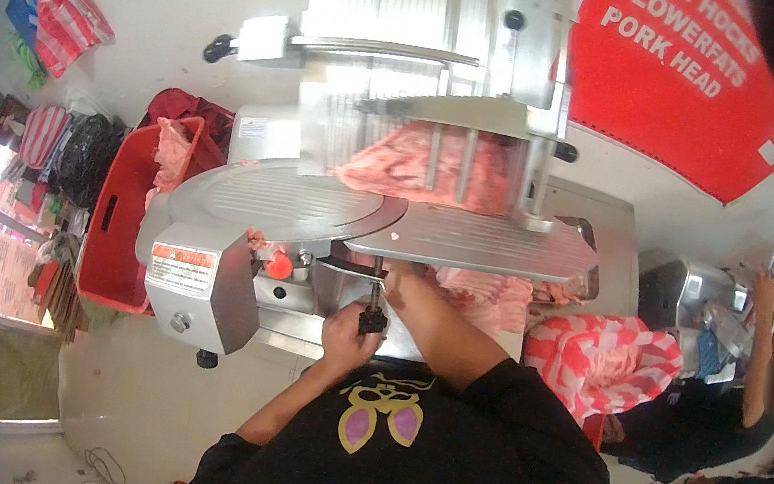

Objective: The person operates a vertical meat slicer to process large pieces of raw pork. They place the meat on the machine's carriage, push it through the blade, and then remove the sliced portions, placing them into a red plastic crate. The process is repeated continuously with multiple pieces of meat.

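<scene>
A stainless meat slicer point(198, 283) stands in front of me, with a block of pink meat point(419, 168) clamped in its carriage above the round blade cover point(282, 200). My left hand point(346, 339) is closed around the black knob handle point(373, 321) below the slicer's table. My right hand point(404, 283) reaches in under the receiving plate, beside a pile of pink slices point(490, 294). Its fingers are hidden by the machine.
A red crate point(116, 240) holding more meat stands to the left of the slicer. A red and white striped bag point(603, 362) lies to the right. Further right a person point(758, 392) raises a phone. A red banner point(677, 75) hangs on the wall.
</scene>
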Demonstrator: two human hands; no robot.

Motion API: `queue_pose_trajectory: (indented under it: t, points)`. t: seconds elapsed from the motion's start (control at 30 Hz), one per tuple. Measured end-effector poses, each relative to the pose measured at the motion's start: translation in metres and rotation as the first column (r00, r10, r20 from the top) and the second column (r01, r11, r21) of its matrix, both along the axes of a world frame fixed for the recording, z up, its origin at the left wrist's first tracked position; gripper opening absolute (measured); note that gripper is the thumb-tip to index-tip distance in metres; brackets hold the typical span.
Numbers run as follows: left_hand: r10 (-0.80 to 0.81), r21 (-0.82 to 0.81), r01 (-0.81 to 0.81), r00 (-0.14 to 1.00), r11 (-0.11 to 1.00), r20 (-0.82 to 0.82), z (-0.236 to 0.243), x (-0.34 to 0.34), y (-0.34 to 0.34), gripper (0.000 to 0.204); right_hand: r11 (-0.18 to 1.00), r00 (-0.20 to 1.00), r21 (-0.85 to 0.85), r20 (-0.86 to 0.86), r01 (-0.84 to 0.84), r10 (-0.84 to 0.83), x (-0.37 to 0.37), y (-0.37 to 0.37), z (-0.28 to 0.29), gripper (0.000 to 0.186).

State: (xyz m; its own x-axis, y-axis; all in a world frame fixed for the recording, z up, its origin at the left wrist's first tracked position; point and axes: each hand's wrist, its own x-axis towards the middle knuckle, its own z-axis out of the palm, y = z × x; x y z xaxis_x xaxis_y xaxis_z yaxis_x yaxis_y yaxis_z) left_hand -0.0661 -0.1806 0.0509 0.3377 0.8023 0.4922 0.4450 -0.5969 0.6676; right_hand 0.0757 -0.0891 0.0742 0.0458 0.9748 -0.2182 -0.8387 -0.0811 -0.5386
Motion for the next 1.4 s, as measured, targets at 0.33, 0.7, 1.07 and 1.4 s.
queue_pose_trajectory:
  t: [0.33, 0.7, 1.07, 1.4]
  points:
    - [-0.017, 0.008, 0.016, 0.999, 1.000, 0.030, -0.005, 0.000, 0.001, 0.020, 0.998, 0.996, 0.019, -0.072, 0.055, -0.054, 0.002, -0.003, -0.004, 0.017]
    - [0.003, -0.006, -0.003, 0.998, 1.000, 0.056, 0.001, 0.003, -0.001, 0.008, 0.974, 0.920, 0.136, -0.374, 0.182, -0.119, -0.020, 0.015, -0.015, 0.017]
    - [-0.014, 0.151, 0.014, 1.000, 0.988, -0.004, 0.018, 0.012, 0.000, 0.006, 0.963, 0.900, 0.137, -0.406, 0.230, -0.157, -0.021, 0.022, 0.030, 0.036]
    - [0.031, 0.048, -0.029, 0.999, 0.998, -0.039, 0.028, 0.014, -0.006, 0.010, 0.981, 0.984, 0.091, -0.078, 0.170, -0.163, -0.036, 0.043, 0.007, 0.020]
